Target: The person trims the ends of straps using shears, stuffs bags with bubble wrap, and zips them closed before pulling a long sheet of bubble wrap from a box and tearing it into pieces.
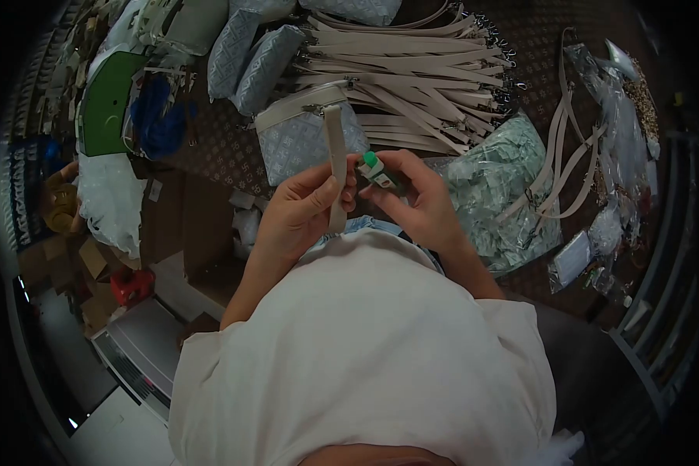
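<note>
My left hand [304,206] is closed around a beige strap [335,147], which stands up from my fingers and hangs a little below them. Between the fingers of my right hand [419,203] is a small green-and-white item [377,171] with a green end and a printed label; its exact kind I cannot make out. The two hands are close together in front of my body, the item beside the strap. Just behind them lies a grey-blue patterned bag [287,147] with a beige top band; the strap's upper end overlaps this band, near a metal clasp.
Beyond the bag lies a pile of beige straps [412,70] with metal hooks. Patterned pouches [268,74] lie left of it. A clear bag of pale green pieces [505,186] is on the right. A green panel [115,105] and cardboard boxes [210,241] are at left.
</note>
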{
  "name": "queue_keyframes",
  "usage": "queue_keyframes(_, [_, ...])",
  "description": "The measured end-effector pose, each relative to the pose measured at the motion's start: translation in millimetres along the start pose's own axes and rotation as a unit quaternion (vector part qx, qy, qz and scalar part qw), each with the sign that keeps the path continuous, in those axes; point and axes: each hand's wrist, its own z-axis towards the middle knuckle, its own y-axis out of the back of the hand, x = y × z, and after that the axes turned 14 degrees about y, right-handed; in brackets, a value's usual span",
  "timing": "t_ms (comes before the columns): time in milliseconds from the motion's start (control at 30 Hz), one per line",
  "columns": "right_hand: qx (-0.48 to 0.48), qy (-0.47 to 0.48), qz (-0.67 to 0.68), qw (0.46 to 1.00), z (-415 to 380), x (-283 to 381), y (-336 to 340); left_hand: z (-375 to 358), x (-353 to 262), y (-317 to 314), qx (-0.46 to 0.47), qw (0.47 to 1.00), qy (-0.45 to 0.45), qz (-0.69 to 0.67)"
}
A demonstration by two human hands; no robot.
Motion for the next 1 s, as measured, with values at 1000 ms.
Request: queue_keyframes(1000, [0.019, -0.136, -0.069, 0.988, 17.0, 7.1, -57.4, -28.1, 23.7, 29.4, -0.148, 0.959, -0.187, 0.149])
